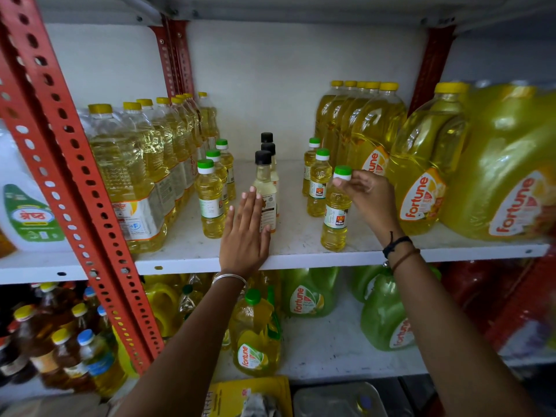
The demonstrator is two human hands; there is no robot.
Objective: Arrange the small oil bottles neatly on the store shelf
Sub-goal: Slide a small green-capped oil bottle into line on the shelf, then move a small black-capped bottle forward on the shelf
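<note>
While the left hand (244, 236) lies flat and open, fingers straight, against the front of the black-capped bottle (264, 191) at the head of the middle row, the right hand (371, 200) pinches the green cap of the front Uday oil bottle (336, 215) in the right-hand row, fingertips closed around it. That bottle stands upright near the front edge of the white shelf (298, 236). Behind it two more green-capped small bottles (319, 188) line up toward the back wall. The middle row holds three black-capped bottles, one behind another. To the left, a third row of three green-capped small bottles (210, 203) runs front to back, its front bottle just beside the left hand's fingers. Tall yellow-capped oil bottles (132, 176) flank the small ones on the left, and Fortune jugs (421, 182) stand on the right, just beside the right hand. A red slotted upright (75, 176) crosses the left foreground. The left wrist wears a silver bangle (228, 278); the right wrist carries dark thread bands (397, 246).
</note>
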